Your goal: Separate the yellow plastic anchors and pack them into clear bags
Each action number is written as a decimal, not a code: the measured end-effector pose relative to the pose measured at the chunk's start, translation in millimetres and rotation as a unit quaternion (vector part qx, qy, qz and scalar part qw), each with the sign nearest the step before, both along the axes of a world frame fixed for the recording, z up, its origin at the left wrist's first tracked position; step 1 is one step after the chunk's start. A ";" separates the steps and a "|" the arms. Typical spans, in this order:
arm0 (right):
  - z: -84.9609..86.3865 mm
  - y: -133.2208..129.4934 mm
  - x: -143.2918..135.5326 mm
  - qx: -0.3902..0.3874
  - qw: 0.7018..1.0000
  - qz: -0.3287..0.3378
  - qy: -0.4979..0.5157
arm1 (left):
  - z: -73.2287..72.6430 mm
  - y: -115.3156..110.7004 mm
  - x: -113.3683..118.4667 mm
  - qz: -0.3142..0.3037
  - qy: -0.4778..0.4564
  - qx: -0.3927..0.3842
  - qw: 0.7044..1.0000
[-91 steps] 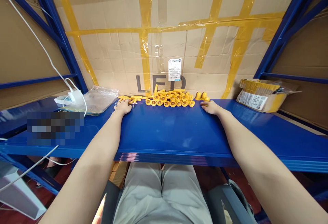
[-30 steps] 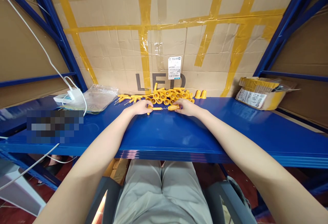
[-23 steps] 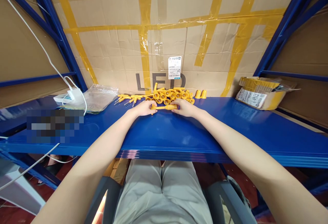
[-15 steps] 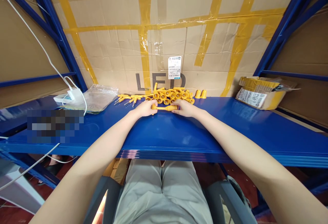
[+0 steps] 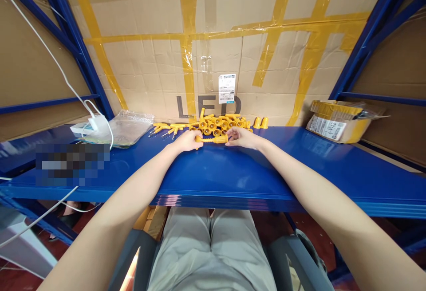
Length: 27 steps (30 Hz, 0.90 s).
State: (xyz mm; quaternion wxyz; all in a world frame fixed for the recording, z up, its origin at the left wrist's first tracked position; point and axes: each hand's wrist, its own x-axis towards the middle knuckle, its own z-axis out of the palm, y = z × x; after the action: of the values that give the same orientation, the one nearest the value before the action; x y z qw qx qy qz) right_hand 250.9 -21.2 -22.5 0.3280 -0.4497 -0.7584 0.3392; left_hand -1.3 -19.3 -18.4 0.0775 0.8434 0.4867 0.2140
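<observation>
My left hand (image 5: 187,140) is closed in a pinch on the handle end of a yellow plastic corkscrew (image 5: 209,140), held level just above the blue shelf top. A ribbed yellow cap (image 5: 220,139) covers its right end. The fingers of my right hand (image 5: 242,138) curl at the flared rim of this cap, thumb below and fingertips above, with a loose grip. Behind my hands lies a pile of yellow capped corkscrews (image 5: 221,123). To its left are several corkscrews (image 5: 171,128) with bare metal spirals. Two loose yellow caps (image 5: 261,123) stand right of the pile.
A taped cardboard sheet (image 5: 149,69) walls off the back. At left are a clear plastic bag (image 5: 128,127), a white adapter with cable (image 5: 98,123) and a blurred dark object (image 5: 71,162). An open taped carton (image 5: 339,122) stands at right. Blue posts frame both sides.
My right hand has slid slightly right along the cap and loosened, so more of the cap and its rim shows. My left hand keeps its pinch, shifted slightly left.
</observation>
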 end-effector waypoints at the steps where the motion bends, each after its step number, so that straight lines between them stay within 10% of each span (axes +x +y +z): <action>1: 1.6 -1.8 0.8 -0.023 1.000 0.008 0.011 | 0.3 -0.5 0.1 0.000 0.002 0.000 1.000; 27: 11.5 -12.2 6.9 -0.107 0.993 0.039 0.001 | 3.4 -3.3 3.4 -0.002 0.005 -0.016 1.000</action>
State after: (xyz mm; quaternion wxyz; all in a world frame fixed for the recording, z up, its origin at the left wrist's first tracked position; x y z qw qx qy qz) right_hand 257.8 -33.4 -10.9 0.2648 -0.4518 -0.7345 0.4317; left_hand 2.1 -22.6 -15.0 0.0893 0.8439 0.4891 0.2015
